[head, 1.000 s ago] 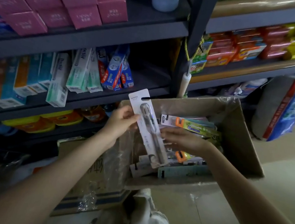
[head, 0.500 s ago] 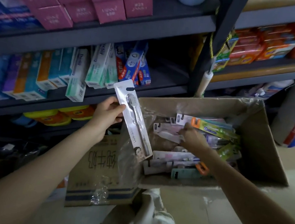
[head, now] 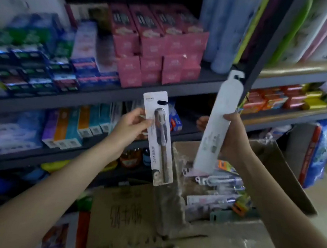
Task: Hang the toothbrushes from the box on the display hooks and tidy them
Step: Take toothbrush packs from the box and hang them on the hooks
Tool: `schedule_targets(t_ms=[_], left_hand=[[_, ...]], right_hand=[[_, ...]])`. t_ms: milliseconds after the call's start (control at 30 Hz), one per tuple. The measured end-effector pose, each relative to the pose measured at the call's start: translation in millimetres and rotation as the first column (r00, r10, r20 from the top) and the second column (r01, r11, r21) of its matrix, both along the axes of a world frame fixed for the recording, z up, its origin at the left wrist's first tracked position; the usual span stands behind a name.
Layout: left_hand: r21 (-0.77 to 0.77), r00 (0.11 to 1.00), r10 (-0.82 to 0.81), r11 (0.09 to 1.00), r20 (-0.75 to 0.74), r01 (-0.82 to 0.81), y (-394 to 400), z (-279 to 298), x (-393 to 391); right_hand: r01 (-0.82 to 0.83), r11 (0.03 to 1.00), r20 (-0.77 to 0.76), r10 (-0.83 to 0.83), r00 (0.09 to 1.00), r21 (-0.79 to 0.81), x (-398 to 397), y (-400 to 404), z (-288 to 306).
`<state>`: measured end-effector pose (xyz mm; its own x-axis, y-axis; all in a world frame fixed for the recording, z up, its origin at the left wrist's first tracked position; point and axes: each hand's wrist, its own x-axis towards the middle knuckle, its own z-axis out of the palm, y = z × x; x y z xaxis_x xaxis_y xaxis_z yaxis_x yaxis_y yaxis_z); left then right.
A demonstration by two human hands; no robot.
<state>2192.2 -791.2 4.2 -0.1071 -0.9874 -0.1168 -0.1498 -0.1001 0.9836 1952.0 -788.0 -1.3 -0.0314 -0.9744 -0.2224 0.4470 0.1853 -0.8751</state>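
My left hand (head: 130,127) grips a white carded toothbrush pack (head: 158,137) by its left edge, holding it upright with the front toward me. My right hand (head: 235,138) holds a second long white toothbrush pack (head: 218,118) raised above the box, its plain back facing me and its hang tab near the dark shelf upright (head: 254,73). Below lies the open cardboard box (head: 287,174), which holds several more packaged toothbrushes (head: 218,189) lying flat. No display hook is clearly visible.
Grey shelves (head: 121,93) carry pink boxes (head: 157,47), blue cartons and toothpaste boxes (head: 72,125). Red and yellow packets fill the right-hand shelf (head: 279,98). A second cardboard carton (head: 125,221) stands in front of the box, and a blue bag (head: 320,152) stands on the floor at right.
My right hand has lifted a white pack out of the box and raised it toward the shelf upright. My left hand has stayed on its pack. The view has tilted upward.
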Motion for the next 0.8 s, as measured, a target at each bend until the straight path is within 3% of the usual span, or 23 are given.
schedule_targets(t_ms=[133,200,300,400,467,567,633,800], left_hand=[[-0.167,0.996,-0.089,0.982,0.014,0.090,1.8,54.3,37.5],[-0.260,0.998,-0.057,0.964,0.033,0.064,-2.9,84.7,50.9],[-0.411,0.999,0.008,0.912,0.038,0.009,-14.9,136.5,62.0],[-0.578,0.993,0.095,0.815,0.066,-0.039,-28.6,198.4,62.4],[-0.687,0.971,0.212,0.723,0.113,-0.078,-34.4,237.8,60.3],[-0.811,0.897,0.416,0.570,0.147,-0.131,-39.3,282.6,56.4],[-0.840,0.851,0.505,0.517,0.142,-0.167,-44.0,301.0,53.4],[-0.811,0.839,0.533,0.537,0.114,-0.231,-64.5,304.1,43.4]], right_hand=[[-0.064,0.995,-0.351,0.035,0.936,-0.070,48.4,15.3,56.6],[-0.114,0.985,-0.336,0.065,0.940,-0.130,65.7,17.6,90.1],[-0.110,0.977,-0.197,0.072,0.978,-0.184,78.8,8.2,143.9],[-0.200,0.941,-0.127,0.171,0.977,-0.272,82.3,-8.3,200.0],[-0.240,0.916,-0.175,0.192,0.966,-0.320,83.6,-20.8,232.3],[-0.251,0.890,-0.329,0.123,0.936,-0.381,85.8,-48.3,264.5],[-0.278,0.845,-0.459,0.043,0.887,-0.458,82.1,-72.6,275.7],[-0.233,0.785,-0.633,-0.245,0.734,-0.574,71.8,-130.1,291.3]])
